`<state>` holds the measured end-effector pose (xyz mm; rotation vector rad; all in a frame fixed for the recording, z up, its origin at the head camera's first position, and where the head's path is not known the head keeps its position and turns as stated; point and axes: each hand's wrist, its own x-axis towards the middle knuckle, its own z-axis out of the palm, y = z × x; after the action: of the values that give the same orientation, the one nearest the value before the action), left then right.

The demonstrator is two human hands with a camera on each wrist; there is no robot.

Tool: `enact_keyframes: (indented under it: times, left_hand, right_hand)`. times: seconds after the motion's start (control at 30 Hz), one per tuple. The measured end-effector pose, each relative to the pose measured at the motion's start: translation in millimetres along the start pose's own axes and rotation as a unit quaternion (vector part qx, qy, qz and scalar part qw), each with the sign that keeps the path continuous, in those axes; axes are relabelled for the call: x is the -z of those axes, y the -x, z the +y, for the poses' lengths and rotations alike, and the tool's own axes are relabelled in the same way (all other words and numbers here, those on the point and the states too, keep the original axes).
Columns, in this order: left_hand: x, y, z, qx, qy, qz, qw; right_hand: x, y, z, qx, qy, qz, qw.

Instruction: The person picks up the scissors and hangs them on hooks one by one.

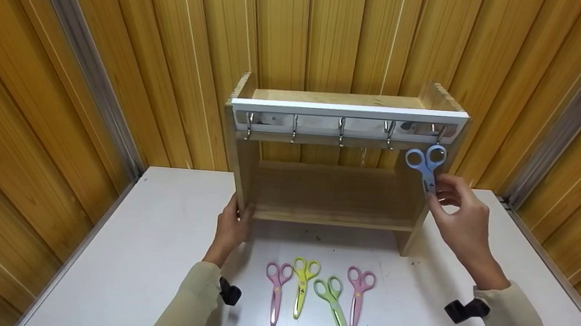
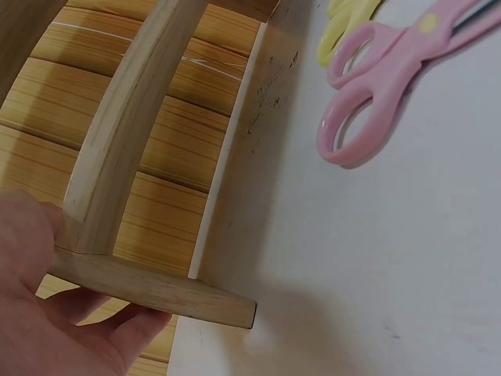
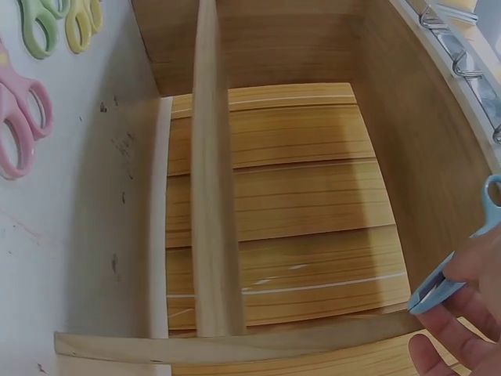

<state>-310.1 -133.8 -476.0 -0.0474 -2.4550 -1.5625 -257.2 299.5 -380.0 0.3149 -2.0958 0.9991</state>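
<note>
My right hand (image 1: pixel 461 225) pinches blue scissors (image 1: pixel 426 166) by the blades, handle loops up. One loop overlaps the rightmost hook (image 1: pixel 440 135) of the hook rail (image 1: pixel 319 121) in the head view. In the right wrist view the blue scissors (image 3: pixel 438 286) show between thumb and fingers, close to the rack's side panel. My left hand (image 1: pixel 232 227) grips the lower left side panel of the wooden rack (image 1: pixel 332 221); the left wrist view shows its fingers curled around that panel (image 2: pixel 156 291).
On the white table (image 1: pixel 169 257) before the rack lie pink scissors (image 1: pixel 276 291), yellow scissors (image 1: pixel 302 288), green scissors (image 1: pixel 333 309) and a second pink pair (image 1: pixel 358 298). Several other hooks line the rail, with nothing hanging on them. Wood-patterned walls (image 1: pixel 331 36) enclose the table.
</note>
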Motion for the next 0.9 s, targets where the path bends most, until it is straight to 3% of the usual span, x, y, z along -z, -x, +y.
enact_keyframes:
  times: [0.3,0.9]
  left_hand:
    - [-0.3,0.9,-0.7,-0.024,-0.010,0.005,0.9997]
    - [0.1,-1.0,0.0,-0.005,0.004,0.003,1.0000]
  right_hand:
    - [-5.6,7.1,3.2,-0.005,-0.008,0.004,1.000]
    - [-4.5,8.0,2.7,-0.015,0.000,-0.008,1.000]
